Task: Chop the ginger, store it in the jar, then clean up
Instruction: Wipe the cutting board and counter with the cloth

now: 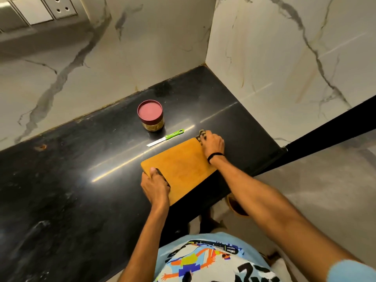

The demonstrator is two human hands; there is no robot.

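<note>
Cutting board (181,167), bare with no ginger visible, lies on the black counter (81,169) near its front edge, its long axis running from near left to far right. Left hand (155,185) grips the near end, thumb on top; right hand (212,144) curls over the far end. Beyond the board lie the lidded jar (151,117) and the knife (165,137), whose handle is nearer the right hand.

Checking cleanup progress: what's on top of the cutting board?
Nothing loose shows on top of the cutting board; its middle is bare wood. The left hand grips its near end, the right hand its far end, covering both ends. What lies beneath the board is hidden.
</note>
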